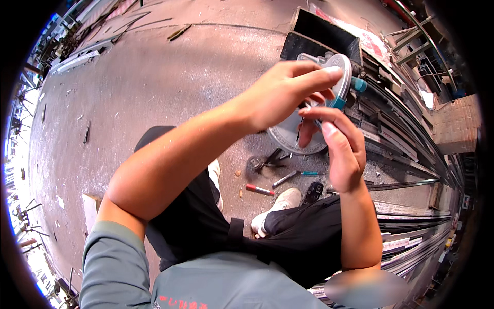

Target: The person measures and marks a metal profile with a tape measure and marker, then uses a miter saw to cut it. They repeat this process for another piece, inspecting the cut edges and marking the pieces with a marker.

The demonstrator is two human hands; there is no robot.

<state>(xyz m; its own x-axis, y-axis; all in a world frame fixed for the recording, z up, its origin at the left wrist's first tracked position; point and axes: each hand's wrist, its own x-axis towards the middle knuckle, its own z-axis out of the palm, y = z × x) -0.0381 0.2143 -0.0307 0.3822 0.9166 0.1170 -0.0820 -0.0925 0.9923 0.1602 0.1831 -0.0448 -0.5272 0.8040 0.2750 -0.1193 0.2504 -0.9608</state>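
My left hand (288, 92) is in front of a saw-like machine, with its thumb stretched over the round grey guard (338, 63) and its other fingers curled. Whether those fingers hold something is hidden. Close beside it, my right hand (343, 147) has its fingers bent together around a thin, dark metal piece (298, 138), too small to name. Under both hands lies the machine's round grey base (293, 146), and a teal part (358, 84) sticks out on the right of the guard.
On the floor between my feet lie a red marker pen (260, 190), a grey pen (285, 178), a black object (314, 192) and a dark metal tool (265, 163). A black open box (324, 36) stands behind the machine. Long metal profiles (406, 211) are stacked along the right.
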